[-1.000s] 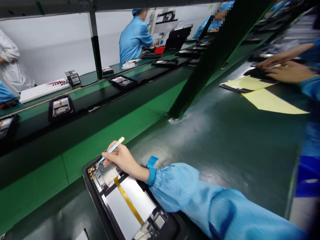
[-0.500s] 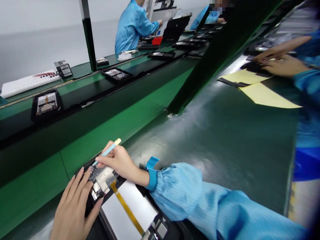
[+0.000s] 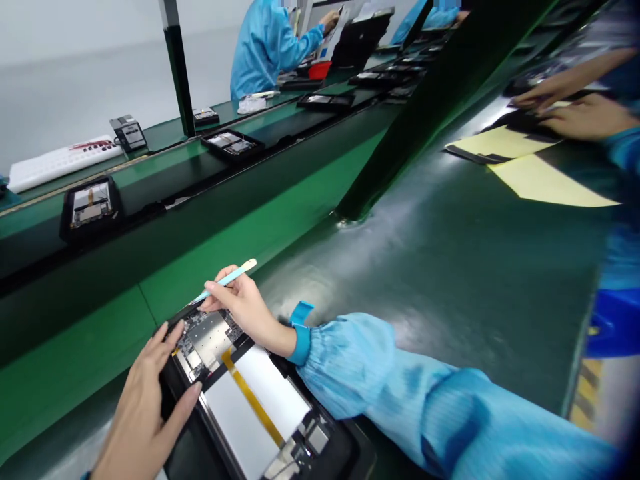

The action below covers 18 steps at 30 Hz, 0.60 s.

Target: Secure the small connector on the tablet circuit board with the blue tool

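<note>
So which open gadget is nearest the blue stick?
The bottom gadget, partly covered by the right hand holding the stick; other open gadgets lie farther away.

left hand (image 3: 143, 393) now in at the device's (image 3: 240, 407) left side, tweezers (image 3: 231, 275) in right hand (image 3: 245, 310) shifted from board (image 3: 213, 339) toward far edge, co-worker's hand (image 3: 330, 22) lifted higher

Opened device (image 3: 242, 401) flat in blk tray (image 3: 356, 448); lt-blue tweezers (image 3: 229, 277) tilted.

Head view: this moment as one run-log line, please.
left hand: spread, at open device | right hand: holds blue tool | open device: in black tray
</note>
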{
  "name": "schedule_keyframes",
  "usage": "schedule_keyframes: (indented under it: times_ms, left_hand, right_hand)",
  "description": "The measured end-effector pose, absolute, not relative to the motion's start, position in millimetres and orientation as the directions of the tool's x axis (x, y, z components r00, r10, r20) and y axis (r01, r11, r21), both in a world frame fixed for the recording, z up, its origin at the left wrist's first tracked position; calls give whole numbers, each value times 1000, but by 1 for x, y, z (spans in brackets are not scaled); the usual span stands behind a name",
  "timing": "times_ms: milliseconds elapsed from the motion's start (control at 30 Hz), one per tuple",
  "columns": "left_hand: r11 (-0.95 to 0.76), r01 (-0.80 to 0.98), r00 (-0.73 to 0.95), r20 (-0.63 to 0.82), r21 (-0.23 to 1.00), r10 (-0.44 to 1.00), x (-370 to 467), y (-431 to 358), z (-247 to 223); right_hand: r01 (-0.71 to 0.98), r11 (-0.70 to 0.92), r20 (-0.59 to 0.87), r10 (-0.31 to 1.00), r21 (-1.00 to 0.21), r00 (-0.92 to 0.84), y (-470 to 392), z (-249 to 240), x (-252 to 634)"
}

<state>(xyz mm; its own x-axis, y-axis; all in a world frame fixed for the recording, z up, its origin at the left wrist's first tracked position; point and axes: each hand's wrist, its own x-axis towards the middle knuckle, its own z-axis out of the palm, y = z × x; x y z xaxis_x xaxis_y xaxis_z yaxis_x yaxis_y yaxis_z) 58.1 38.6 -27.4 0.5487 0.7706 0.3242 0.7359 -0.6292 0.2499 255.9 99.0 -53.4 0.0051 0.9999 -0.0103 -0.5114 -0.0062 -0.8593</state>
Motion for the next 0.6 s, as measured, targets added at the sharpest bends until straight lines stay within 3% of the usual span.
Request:
schedule_keyframes:
  times_ms: [100,167,400,533,600]
  left_hand:
    - [-499,779,336,420,379,843,47,35,-19]
    - [-451,819,285,431,355,856,42,35,-21]
    - [-500,823,379,393,270,837,50,50,-42]
    - [-538,814,415,428,221,803,54,60,-37]
    - [-542,815,422,431,205,797,54,62,-36]
  right_hand:
    - [-502,19,34,999,-864,-20,96,-50,256]
    - [-475,11,62,994,-880,-93,93,-47,254]
    - [-418,80,220,929,-905,-298,79,-43,252]
    - [-255,251,321,904,-934,-283,77,-40,256]
    - [-245,262,323,912,-933,-253,79,-37,258]
